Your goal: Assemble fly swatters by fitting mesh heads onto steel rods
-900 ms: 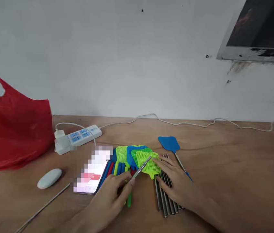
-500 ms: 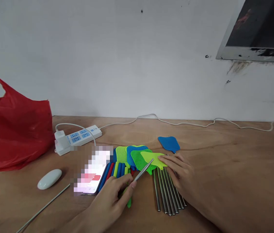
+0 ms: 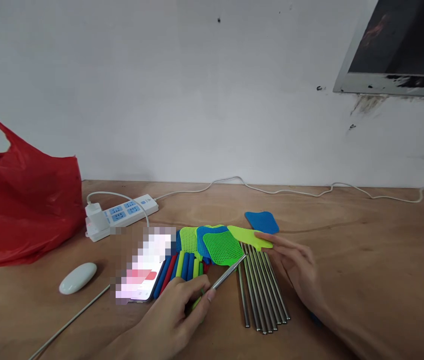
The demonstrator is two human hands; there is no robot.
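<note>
My left hand point(image 3: 174, 315) is closed around a slim metal rod point(image 3: 229, 272) with a green grip, most of which the fingers hide. The rod's tip points up to the right, by a green mesh fly-swatter head point(image 3: 222, 245). Pinched in my right hand point(image 3: 300, 267) is a yellow-green swatter head point(image 3: 247, 236), tilted and lifted over the far ends of several metal rods point(image 3: 264, 295) lying side by side. More blue and yellow-green heads overlap behind the green one. Coloured handles point(image 3: 180, 265) lie in a row beyond my left hand. A blue head point(image 3: 260, 221) rests behind my right fingers.
A lit phone point(image 3: 147, 265), partly blurred out, lies left of the handles. Farther left are a white oval object point(image 3: 78, 278), a power strip point(image 3: 121, 215) with a plugged-in charger, and a red plastic bag point(image 3: 27, 200). A white cable point(image 3: 279, 192) runs along the wall.
My right hand has raised the yellow-green head off the green one and moved it right, tilting it. The rod in my left hand has shifted slightly right and down.
</note>
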